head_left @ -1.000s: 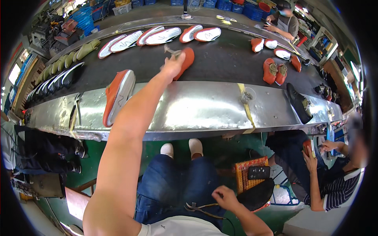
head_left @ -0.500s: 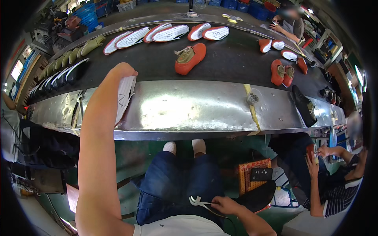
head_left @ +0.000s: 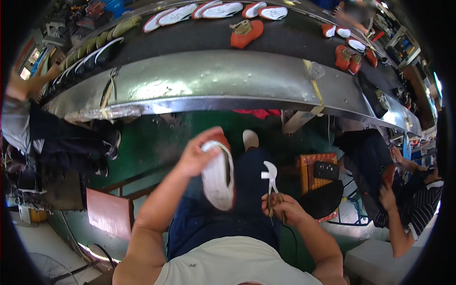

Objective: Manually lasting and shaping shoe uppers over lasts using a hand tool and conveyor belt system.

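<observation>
Above my lap, my left hand (head_left: 195, 156) grips a red shoe upper (head_left: 219, 185) by one end, its white sole side turned up and a dark gap along one edge. My right hand (head_left: 286, 208) is closed round the handles of metal lasting pincers (head_left: 271, 175). Their curved jaws point away from me, a little to the right of the shoe and apart from it. Another red shoe (head_left: 246, 34) with an olive-green lining stands on the dark conveyor belt in front.
A metal ledge (head_left: 190, 78) runs along the black belt (head_left: 190, 40). Red shoes with white soles (head_left: 221, 10) line its far side; olive and black ones lie left. A second pair of pincers (head_left: 110, 88) rests on the ledge. Co-workers sit right (head_left: 413, 199) and stand left (head_left: 57, 128).
My left hand has brought the shoe from the metal ledge down over my lap. My right hand has raised the pincers, jaws now pointing forward. The view has tilted down. A person has appeared at left.
</observation>
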Action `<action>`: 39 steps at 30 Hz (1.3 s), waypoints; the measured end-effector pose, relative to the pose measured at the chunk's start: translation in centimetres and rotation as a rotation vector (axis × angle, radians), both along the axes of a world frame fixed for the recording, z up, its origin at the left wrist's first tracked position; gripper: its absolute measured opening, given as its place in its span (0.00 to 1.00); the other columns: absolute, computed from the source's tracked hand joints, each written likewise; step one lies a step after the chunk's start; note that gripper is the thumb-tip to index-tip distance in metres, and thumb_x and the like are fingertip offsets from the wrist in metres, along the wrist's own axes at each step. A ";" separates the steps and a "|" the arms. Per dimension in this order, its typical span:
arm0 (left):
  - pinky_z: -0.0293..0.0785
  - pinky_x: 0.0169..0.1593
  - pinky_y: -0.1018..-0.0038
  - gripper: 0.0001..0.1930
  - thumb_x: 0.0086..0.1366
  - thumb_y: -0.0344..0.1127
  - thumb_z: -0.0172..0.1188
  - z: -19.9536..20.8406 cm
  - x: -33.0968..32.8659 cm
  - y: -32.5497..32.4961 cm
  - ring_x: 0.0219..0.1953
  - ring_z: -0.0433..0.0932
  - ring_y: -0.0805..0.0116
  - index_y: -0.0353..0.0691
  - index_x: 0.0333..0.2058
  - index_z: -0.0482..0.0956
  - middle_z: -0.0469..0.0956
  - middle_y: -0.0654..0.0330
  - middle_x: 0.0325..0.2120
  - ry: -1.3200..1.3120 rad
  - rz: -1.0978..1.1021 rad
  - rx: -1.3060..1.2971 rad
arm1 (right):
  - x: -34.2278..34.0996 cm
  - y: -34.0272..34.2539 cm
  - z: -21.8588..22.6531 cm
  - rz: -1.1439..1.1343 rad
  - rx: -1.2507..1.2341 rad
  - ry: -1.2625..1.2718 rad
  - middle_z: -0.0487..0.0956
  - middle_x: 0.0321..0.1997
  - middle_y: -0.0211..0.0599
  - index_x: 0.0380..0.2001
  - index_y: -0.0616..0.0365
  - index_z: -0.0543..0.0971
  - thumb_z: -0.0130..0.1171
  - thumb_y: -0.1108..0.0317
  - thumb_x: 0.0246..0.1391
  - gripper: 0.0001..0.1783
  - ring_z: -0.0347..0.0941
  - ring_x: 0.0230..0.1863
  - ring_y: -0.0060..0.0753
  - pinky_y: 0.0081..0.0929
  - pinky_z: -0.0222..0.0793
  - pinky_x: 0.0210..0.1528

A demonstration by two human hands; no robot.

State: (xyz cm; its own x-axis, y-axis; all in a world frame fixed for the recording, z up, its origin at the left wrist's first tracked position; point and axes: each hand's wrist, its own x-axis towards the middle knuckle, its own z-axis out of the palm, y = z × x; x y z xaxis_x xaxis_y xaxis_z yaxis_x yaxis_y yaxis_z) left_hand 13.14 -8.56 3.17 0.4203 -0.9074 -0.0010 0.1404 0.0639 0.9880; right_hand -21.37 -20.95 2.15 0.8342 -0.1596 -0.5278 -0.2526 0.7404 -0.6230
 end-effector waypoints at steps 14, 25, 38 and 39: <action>0.54 0.71 0.66 0.34 0.72 0.42 0.61 -6.0 -5.4 3.1 0.68 0.60 0.65 0.40 0.69 0.56 0.59 0.56 0.66 0.007 -0.166 0.078 | 4.5 2.9 1.9 0.345 -0.530 0.082 0.81 0.37 0.32 0.52 0.64 0.77 0.55 0.65 0.68 0.16 0.76 0.36 0.20 0.24 0.73 0.40; 0.59 0.68 0.70 0.36 0.73 0.36 0.60 -8.2 -5.8 1.4 0.63 0.64 0.69 0.40 0.71 0.50 0.66 0.58 0.60 0.149 -0.267 0.073 | 5.9 0.4 3.3 0.360 -0.582 0.084 0.81 0.36 0.36 0.46 0.63 0.77 0.55 0.66 0.66 0.12 0.80 0.37 0.28 0.29 0.76 0.43; 0.49 0.74 0.67 0.53 0.51 0.28 0.64 -5.8 -5.1 -2.5 0.73 0.52 0.54 0.35 0.73 0.44 0.51 0.47 0.70 -0.117 -0.671 0.013 | 10.4 -8.3 7.2 0.060 -0.587 0.143 0.80 0.35 0.33 0.50 0.63 0.76 0.56 0.65 0.67 0.15 0.76 0.30 0.20 0.19 0.72 0.30; 0.49 0.74 0.68 0.53 0.48 0.27 0.62 -5.5 -4.7 -3.0 0.73 0.54 0.54 0.36 0.73 0.44 0.52 0.47 0.70 -0.068 -0.698 0.048 | 9.1 -8.1 7.7 0.116 -0.728 0.123 0.81 0.33 0.32 0.50 0.63 0.76 0.55 0.66 0.66 0.15 0.77 0.31 0.19 0.19 0.71 0.29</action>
State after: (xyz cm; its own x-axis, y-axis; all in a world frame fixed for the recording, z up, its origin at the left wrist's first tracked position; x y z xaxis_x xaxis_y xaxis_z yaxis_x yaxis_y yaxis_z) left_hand 8.46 -11.54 -2.32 -0.2596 -0.9648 -0.0420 0.0701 -0.0622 0.9956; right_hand -12.30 -29.01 9.87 0.8090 -0.4185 -0.4127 -0.4033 0.1155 -0.9077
